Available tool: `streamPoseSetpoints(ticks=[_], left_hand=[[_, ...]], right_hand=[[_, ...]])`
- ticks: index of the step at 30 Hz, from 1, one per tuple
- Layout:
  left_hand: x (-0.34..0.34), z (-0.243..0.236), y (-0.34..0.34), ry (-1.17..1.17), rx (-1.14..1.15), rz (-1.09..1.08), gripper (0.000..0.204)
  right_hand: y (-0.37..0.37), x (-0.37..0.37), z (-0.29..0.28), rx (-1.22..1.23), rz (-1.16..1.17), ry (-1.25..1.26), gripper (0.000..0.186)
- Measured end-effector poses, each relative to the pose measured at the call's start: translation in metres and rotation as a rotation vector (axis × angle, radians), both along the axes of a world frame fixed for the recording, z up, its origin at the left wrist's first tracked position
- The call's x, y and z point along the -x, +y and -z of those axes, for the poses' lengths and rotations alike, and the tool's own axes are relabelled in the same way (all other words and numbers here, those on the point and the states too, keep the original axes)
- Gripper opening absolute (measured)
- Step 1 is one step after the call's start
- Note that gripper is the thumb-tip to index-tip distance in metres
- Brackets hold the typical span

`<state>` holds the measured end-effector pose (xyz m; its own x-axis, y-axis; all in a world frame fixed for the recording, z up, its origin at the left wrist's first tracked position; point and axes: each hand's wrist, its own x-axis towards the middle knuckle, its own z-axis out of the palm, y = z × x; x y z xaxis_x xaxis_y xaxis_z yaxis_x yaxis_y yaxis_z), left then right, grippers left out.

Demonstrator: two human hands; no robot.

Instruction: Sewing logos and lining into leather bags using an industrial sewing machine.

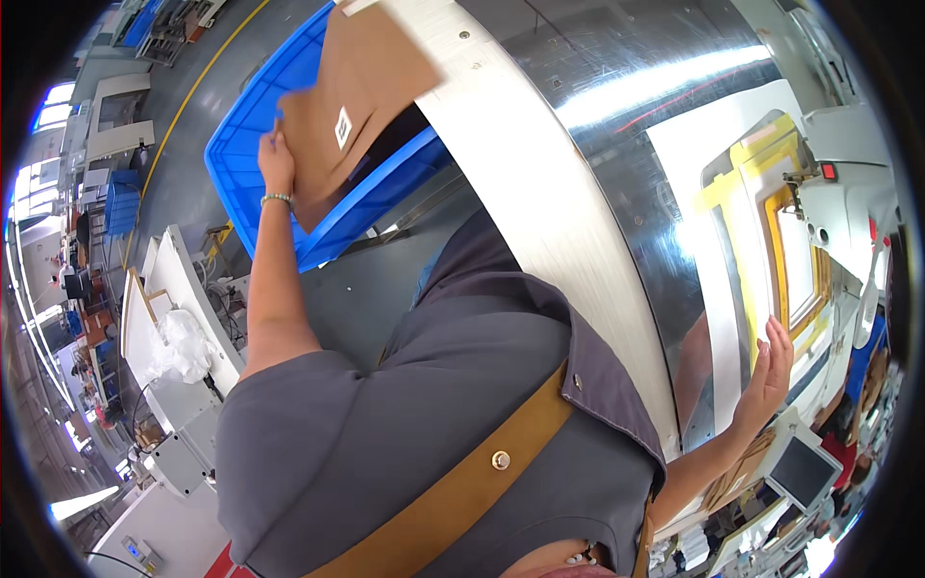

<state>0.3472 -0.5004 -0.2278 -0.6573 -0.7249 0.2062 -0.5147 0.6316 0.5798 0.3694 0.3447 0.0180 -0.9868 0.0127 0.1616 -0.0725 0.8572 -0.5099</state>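
Note:
My left hand (277,162) holds the edge of brown sheets (371,67), the top one bearing a white label, over a blue plastic bin (233,164) at the upper left. On the right, my right hand (766,380) has its fingers extended, their tips at a yellow-orange rectangular frame (779,255) within a template edged in yellow tape (732,207). The template lies on a shiny metal worktop (593,120), partly under a white machine head (843,193). Whether the fingertips press on the frame is hard to tell.
A pale board edge (520,173) runs between bin and worktop. Grey floor with a yellow line (174,125), white tables and a crumpled plastic bag (181,347) are at the left. A monitor (802,472) and several distant people are at the lower right.

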Motion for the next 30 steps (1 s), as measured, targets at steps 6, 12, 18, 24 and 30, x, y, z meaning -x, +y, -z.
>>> streamPoseSetpoints(ticks=[6,12,18,24,30], left_hand=[[-0.065,0.051,-0.054,-0.674,0.129,-0.024,0.058],[0.035,0.029,0.036,-0.690,0.064,0.199,0.085],[0.046,0.064,0.033,-0.586,-0.092,0.791,0.085],[0.093,-0.017,0.006,-0.121,-0.175,0.562,0.044],[0.181,-0.202,0.255,0.612,0.090,0.555,0.025]], right_hand=[[0.007,-0.006,0.015,0.006,0.000,-0.057,0.032],[0.007,-0.016,0.000,-0.015,0.010,-0.079,0.032],[-0.002,0.009,0.002,0.027,-0.081,-0.025,0.026],[0.018,0.004,-0.002,0.119,0.027,-0.020,0.025],[0.014,0.012,0.012,-0.013,-0.081,0.099,0.021]])
